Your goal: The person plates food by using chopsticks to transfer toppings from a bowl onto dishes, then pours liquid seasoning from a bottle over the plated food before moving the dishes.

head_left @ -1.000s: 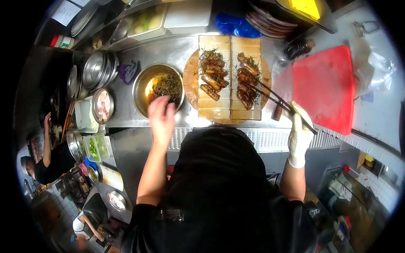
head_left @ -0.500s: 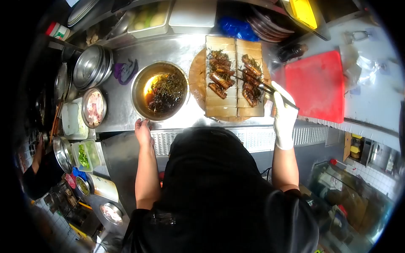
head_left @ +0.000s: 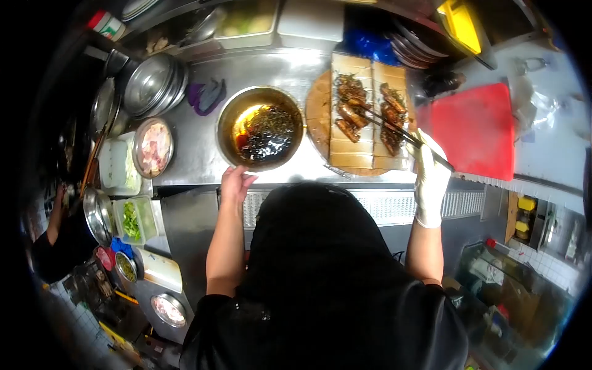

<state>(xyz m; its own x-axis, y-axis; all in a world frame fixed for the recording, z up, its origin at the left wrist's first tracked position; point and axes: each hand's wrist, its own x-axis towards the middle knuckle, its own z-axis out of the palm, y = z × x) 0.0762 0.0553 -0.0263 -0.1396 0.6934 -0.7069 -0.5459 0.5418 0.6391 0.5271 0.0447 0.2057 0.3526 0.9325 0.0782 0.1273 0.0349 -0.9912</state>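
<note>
My gloved right hand (head_left: 430,161) is closed around long dark chopsticks (head_left: 399,131). Their tips reach over the nearer edge of the left strip of light brown lining (head_left: 353,157), beside browned, glazed pieces of meat (head_left: 349,117) with dark herbs. More such pieces (head_left: 392,117) lie on the right strip, partly behind the chopsticks. Both strips rest on a round wooden board (head_left: 317,117). My bare left hand (head_left: 235,185) has its fingers at the near rim of a metal bowl (head_left: 223,139) and seems to grip it. Dark liquid and herbs (head_left: 268,132) fill the bowl's bottom.
A red cutting board (head_left: 472,129) lies to the right. Stacked metal bowls (head_left: 150,86), a purple item (head_left: 206,97) and a bowl of raw meat (head_left: 153,147) stand left. Containers (head_left: 246,28) line the back shelf. Another person's arm (head_left: 57,213) shows at far left.
The whole view has shifted, so the counter's things appear farther right. Herbs in the bowl now sit lower, with more glossy liquid showing. Both hands keep nearly the same places relative to the counter.
</note>
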